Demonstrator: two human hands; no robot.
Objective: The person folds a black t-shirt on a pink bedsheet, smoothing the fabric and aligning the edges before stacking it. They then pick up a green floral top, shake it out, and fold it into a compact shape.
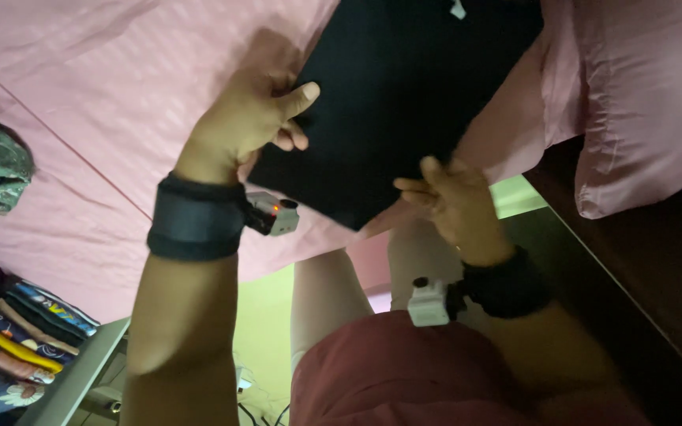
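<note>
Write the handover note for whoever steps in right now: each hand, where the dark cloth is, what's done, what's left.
Left hand: gripping the left edge of the black folded cloth, thumb on top.
Right hand: at the cloth's lower corner, fingers touching its edge; whether it grips is unclear.
The cloth lies flat on the pink bedsheet, beside a pink pillow.
Done: cloth looks folded to a flat rectangle.
Left: both hands are on it; it has not been released or set with the stack of folded clothes at lower left.

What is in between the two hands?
In the head view, the black folded cloth lies between the left hand and the right hand; both grip its edges.
</note>
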